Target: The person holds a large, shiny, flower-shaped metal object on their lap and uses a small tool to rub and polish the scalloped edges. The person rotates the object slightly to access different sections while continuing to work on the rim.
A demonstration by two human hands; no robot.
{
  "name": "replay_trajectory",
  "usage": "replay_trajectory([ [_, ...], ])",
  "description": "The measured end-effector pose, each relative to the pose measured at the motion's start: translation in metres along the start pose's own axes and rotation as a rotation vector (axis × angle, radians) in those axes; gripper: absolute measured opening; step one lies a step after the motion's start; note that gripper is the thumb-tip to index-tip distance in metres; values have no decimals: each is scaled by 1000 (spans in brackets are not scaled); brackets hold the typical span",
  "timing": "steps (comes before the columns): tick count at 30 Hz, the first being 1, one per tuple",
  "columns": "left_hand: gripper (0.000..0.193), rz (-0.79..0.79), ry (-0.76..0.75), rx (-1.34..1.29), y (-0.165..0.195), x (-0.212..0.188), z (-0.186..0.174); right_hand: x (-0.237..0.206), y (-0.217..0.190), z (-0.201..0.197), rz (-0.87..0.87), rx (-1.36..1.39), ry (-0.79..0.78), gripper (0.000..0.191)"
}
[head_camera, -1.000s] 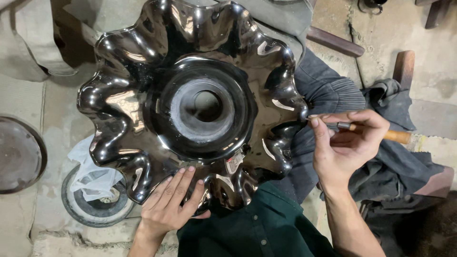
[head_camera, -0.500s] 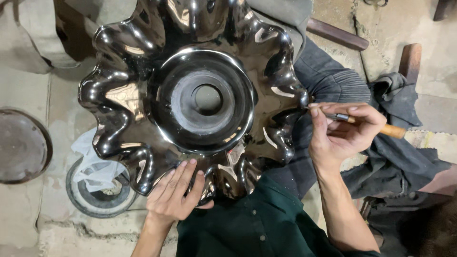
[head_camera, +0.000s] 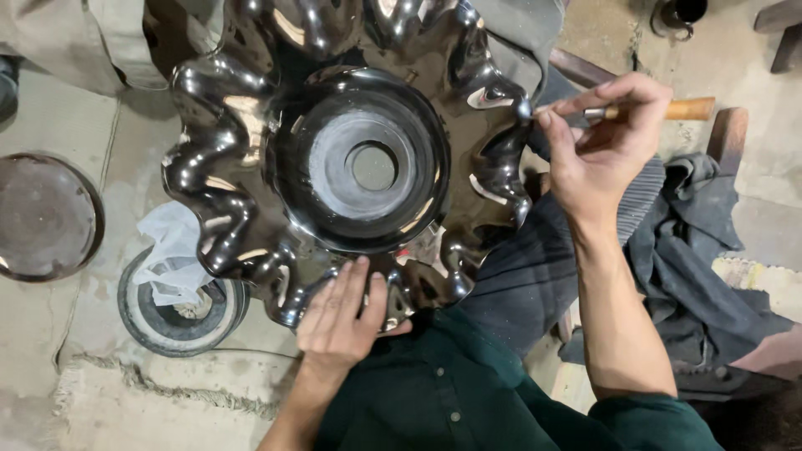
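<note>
A: The metal bowl (head_camera: 351, 159), where does it sit?

B: It fills the centre and top of the frame, resting on the person's lap. It is dark, mirror-polished metal with a wavy, scalloped rim, a raised ring in the middle and a dull grey disc with a round hole. Its top edge is cut off by the frame.

A: What lies at the left?

B: A flat, round, rusty-looking lid (head_camera: 46, 217) at the left edge, then a thick ring-shaped wheel (head_camera: 171, 313) at lower left, partly hidden under a crumpled white cloth (head_camera: 171, 250) and the bowl's rim.

A: And the hands?

B: The left hand (head_camera: 338, 321) lies flat, fingers slightly spread, pressed on the bowl's lower rim. At upper right, the right hand (head_camera: 601, 154) is closed around a wooden-handled tool (head_camera: 660, 109), its metal tip at the rim's right edge; the tip itself is too small to make out.

A: Farther right?

B: A dark rumpled cloth (head_camera: 693, 250) on the floor.
</note>
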State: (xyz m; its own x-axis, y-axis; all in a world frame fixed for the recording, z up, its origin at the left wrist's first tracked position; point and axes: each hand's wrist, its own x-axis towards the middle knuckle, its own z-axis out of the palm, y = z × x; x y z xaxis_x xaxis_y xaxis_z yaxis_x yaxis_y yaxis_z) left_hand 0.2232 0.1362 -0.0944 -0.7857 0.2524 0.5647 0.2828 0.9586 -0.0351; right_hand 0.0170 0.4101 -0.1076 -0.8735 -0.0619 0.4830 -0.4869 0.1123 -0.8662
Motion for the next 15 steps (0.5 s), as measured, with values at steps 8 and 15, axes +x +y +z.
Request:
replay_trajectory([
  [8,60,-37,-84,-12,-3,9,6,16,15,12,-35,21,35,50],
  [15,59,-46,-132,-20,-14,9,19,18,25,24,-65,16,114,49],
])
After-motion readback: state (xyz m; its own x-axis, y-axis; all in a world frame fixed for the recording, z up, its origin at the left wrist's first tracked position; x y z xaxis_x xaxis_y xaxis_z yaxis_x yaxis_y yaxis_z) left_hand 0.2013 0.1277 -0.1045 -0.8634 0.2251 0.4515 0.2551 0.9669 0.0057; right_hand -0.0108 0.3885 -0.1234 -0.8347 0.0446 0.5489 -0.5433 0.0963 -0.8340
